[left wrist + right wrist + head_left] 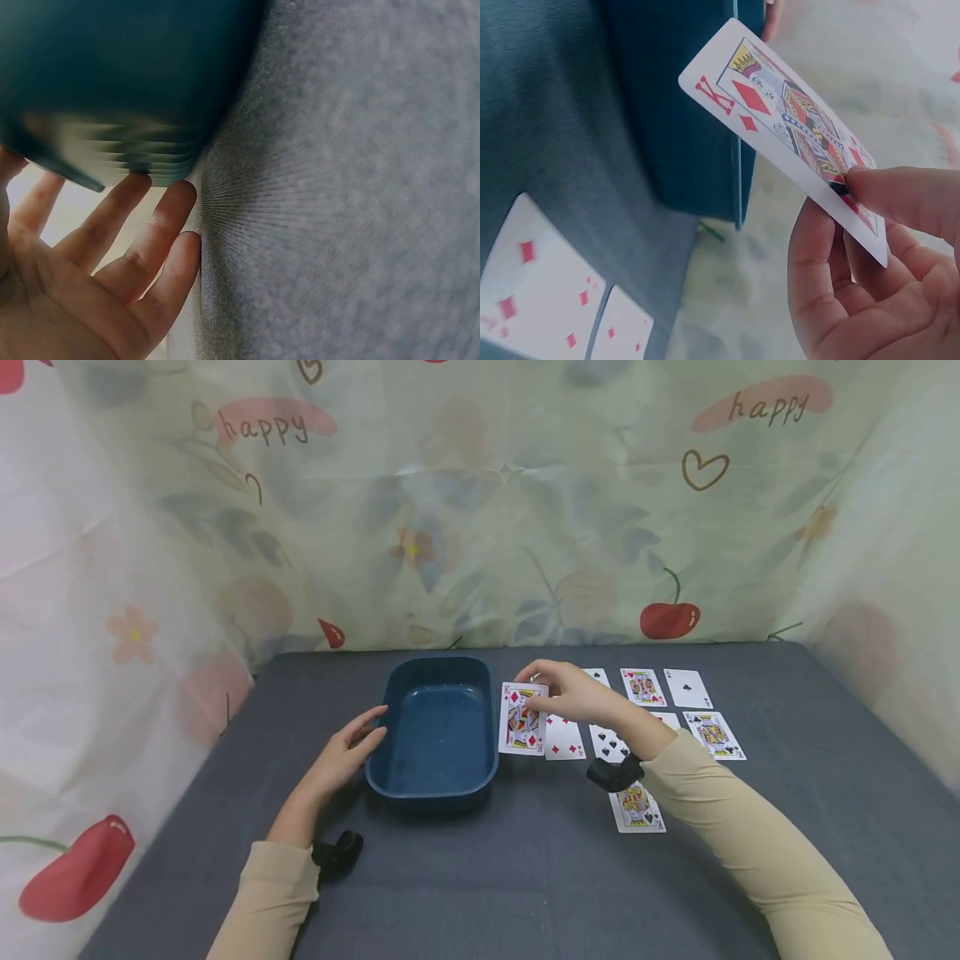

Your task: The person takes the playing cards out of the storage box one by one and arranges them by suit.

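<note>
A king of diamonds playing card [519, 731] is pinched between the thumb and fingers of my right hand [577, 693]. It is face up, raised off the table beside the right wall of a dark blue rectangular bin [431, 797]. In the right wrist view the king [780, 112] tilts and overlaps the bin's side [671, 150]. My left hand [341, 760] touches the bin's left side near the rim. The left wrist view shows its fingers [161, 229] spread and lightly bent, tips at the bin's outer wall [135, 67].
Right of the bin, face-up cards lie in rows, among them a diamonds card [564, 745], a spades card [606, 743], a single-club card [687, 690] and face cards [642, 687]. Another face card [636, 814] lies nearer, below my right wrist. A patterned curtain [480, 568] stands behind the table.
</note>
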A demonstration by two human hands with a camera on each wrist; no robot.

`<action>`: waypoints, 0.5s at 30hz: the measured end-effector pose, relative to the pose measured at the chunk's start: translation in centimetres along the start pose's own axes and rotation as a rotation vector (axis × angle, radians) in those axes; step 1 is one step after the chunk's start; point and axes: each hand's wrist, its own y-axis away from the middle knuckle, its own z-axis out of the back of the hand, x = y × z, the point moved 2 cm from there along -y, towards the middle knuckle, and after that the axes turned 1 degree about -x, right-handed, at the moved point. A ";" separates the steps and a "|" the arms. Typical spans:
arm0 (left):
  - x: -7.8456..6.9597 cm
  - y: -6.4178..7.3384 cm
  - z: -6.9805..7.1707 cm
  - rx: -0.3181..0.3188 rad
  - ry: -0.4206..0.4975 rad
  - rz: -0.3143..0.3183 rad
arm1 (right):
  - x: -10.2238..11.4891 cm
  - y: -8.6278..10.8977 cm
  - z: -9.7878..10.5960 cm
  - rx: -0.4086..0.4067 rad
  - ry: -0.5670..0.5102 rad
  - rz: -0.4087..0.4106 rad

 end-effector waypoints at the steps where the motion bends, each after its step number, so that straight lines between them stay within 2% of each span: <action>1: 0.0 0.0 0.0 0.001 0.001 -0.001 | -0.3 0.4 0.2 -0.003 -0.005 -0.002; 5: 0.0 0.0 0.0 0.004 0.002 0.000 | -1.5 1.7 0.7 -0.009 -0.016 -0.014; 9: 0.1 0.0 0.0 0.003 0.004 -0.003 | -2.7 2.9 0.9 0.008 0.031 -0.018; 15: 0.2 -0.1 0.0 0.001 0.005 0.002 | -4.6 4.3 0.1 0.096 0.017 -0.024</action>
